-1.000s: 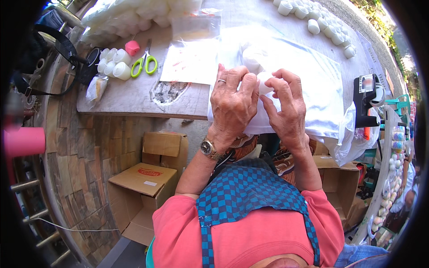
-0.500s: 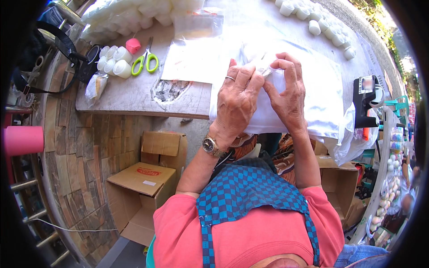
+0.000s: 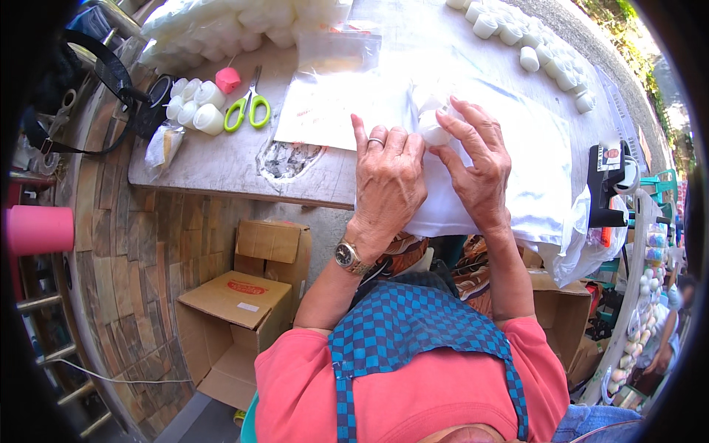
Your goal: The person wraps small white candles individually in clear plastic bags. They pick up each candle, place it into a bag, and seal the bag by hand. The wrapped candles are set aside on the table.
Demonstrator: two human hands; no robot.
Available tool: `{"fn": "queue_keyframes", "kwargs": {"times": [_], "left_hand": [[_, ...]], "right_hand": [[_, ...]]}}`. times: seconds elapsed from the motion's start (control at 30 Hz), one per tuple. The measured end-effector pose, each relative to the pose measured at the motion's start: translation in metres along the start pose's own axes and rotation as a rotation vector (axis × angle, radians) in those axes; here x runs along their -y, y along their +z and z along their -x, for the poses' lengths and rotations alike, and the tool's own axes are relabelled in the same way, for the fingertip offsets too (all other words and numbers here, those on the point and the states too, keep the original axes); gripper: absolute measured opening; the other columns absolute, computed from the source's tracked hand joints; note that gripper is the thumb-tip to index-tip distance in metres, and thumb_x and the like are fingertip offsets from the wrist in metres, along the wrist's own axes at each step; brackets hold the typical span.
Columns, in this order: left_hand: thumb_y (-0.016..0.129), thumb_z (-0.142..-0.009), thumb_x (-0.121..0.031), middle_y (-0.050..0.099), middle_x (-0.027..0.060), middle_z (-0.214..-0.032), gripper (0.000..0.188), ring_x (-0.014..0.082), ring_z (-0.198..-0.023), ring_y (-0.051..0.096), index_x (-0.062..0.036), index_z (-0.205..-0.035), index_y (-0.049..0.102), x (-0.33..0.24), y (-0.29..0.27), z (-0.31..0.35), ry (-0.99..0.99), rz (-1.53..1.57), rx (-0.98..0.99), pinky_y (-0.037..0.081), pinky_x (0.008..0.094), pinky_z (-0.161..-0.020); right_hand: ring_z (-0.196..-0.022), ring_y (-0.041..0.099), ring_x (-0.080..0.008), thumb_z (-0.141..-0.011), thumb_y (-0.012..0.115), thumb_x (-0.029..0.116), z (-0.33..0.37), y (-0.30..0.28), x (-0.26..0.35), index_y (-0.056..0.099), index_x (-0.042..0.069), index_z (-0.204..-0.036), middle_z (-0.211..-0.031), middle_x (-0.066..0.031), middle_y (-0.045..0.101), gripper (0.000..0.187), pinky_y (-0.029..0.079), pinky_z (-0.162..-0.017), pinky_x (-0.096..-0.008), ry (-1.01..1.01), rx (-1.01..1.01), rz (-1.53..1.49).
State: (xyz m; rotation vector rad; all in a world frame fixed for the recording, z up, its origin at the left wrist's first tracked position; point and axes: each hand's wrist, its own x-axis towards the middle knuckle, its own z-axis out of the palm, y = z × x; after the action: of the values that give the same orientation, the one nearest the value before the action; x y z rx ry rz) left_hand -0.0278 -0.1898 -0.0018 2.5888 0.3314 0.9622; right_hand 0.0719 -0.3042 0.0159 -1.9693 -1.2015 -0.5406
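Note:
A small white cylindrical piece (image 3: 434, 131), much like a votive candle, sits between my hands over a bright white cloth (image 3: 528, 159). My right hand (image 3: 480, 166) curls over it from the right, thumb below and forefinger above. Close on its left is my left hand (image 3: 388, 173), back upward, with a ring and a wristwatch (image 3: 347, 255). Its little finger sticks out while the other fingers bend down; the thumb and whatever lies under the fingertips are hidden. Glare washes out the cloth around the piece. A clear plastic packet (image 3: 336, 55) lies beyond the left hand.
Green-handled scissors (image 3: 249, 107), a pink lump (image 3: 228, 79) and several white candles (image 3: 208, 119) occupy the table's left side. A bag of white cups (image 3: 236, 22) stands behind, more candles (image 3: 529, 59) at far right. A black tape dispenser (image 3: 602, 184) is right; cardboard boxes (image 3: 240, 303) are below.
My hands have drawn slightly apart, and the left fingers have straightened a little. The white piece now shows more plainly between them. The whole view has shifted slightly.

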Motion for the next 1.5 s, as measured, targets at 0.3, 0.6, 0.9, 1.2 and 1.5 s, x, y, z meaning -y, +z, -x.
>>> {"fn": "queue_keyframes", "kwargs": {"times": [0.3, 0.6, 0.9, 1.2, 1.5], "left_hand": [[0.057, -0.077, 0.001, 0.055, 0.0122, -0.087, 0.013, 0.0329, -0.096, 0.055, -0.0024, -0.089, 0.061, 0.005, -0.002, -0.001, 0.035, 0.117, -0.007, 0.019, 0.0649, -0.115], [0.058, -0.081, -0.007, 0.055, 0.0128, -0.083, 0.006, 0.0331, -0.088, 0.056, -0.0027, -0.085, 0.057, 0.002, -0.022, 0.027, 0.054, 0.15, 0.058, 0.015, 0.0656, -0.115], [0.063, -0.081, -0.016, 0.051, 0.0105, -0.076, 0.013, 0.0289, -0.076, 0.057, -0.0044, -0.078, 0.057, -0.01, -0.017, 0.026, 0.033, -0.044, 0.066, 0.018, 0.0676, -0.113], [0.062, -0.089, -0.01, 0.048, 0.0089, -0.071, 0.014, 0.0274, -0.071, 0.054, -0.0037, -0.078, 0.057, -0.004, -0.015, 0.026, 0.089, 0.082, 0.033, 0.021, 0.0659, -0.113], [0.066, -0.086, -0.018, 0.053, 0.01, -0.08, 0.016, 0.0304, -0.083, 0.058, -0.0041, -0.085, 0.058, -0.002, -0.014, 0.028, 0.02, 0.024, 0.078, 0.021, 0.0649, -0.113]], "right_hand": [[-0.091, 0.059, -0.0249, -0.068, 0.081, 0.015, -0.015, 0.004, 0.007, 0.07, 0.01, -0.091, -0.098, -0.0047, 0.067, 0.026, 0.048, -0.078, -0.0381, -0.022, -0.075, 0.091], [-0.089, 0.054, -0.0247, -0.074, 0.079, 0.026, 0.012, -0.013, 0.032, 0.064, 0.012, -0.092, -0.094, -0.0027, 0.059, 0.027, 0.041, -0.077, -0.0401, 0.03, -0.01, 0.215], [-0.115, 0.056, -0.0389, -0.074, 0.074, 0.007, 0.025, -0.013, 0.043, 0.065, 0.002, -0.113, -0.116, -0.0128, 0.064, 0.041, 0.048, -0.096, -0.0485, -0.075, 0.016, 0.192], [-0.106, 0.056, -0.0308, -0.071, 0.073, 0.007, 0.015, -0.013, 0.038, 0.065, 0.008, -0.103, -0.105, -0.0079, 0.064, 0.033, 0.056, -0.078, -0.0372, -0.089, 0.011, 0.224], [-0.116, 0.051, -0.0347, -0.074, 0.074, 0.004, 0.013, -0.03, 0.038, 0.06, 0.007, -0.117, -0.127, -0.0134, 0.054, 0.046, 0.048, -0.095, -0.044, 0.036, 0.12, 0.038]]}}
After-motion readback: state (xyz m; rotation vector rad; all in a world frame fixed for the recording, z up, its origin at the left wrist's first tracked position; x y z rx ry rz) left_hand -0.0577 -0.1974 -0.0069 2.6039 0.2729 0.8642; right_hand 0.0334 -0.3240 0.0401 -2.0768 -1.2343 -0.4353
